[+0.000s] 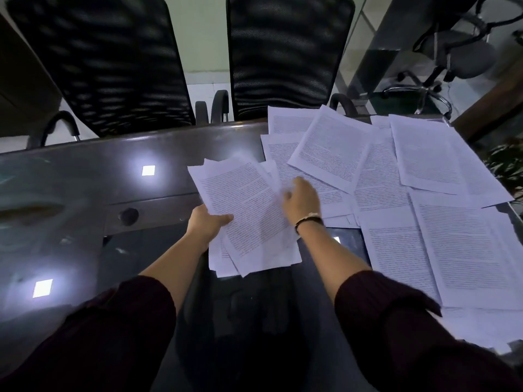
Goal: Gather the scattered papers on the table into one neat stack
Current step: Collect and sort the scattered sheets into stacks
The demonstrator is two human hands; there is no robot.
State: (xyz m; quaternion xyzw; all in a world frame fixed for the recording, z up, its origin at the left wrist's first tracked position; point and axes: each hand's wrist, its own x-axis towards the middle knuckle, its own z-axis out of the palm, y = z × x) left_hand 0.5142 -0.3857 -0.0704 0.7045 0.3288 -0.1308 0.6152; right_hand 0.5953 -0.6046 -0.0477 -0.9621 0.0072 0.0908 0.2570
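Head view: my left hand grips the gathered bundle, lifted off the surface. My right hand, beside the bundle, looks curled at a sheet's edge, though blur hides the grip. Loose papers lie right of the bundle, nearer my right hand.

Two black mesh-backed office chairs stand side by side at the far edge of the table, the left chair and the right chair, their curved armrests showing just above the tabletop. Far right, another chair's wheeled base sits on the floor. At the right edge, green plant leaves show.
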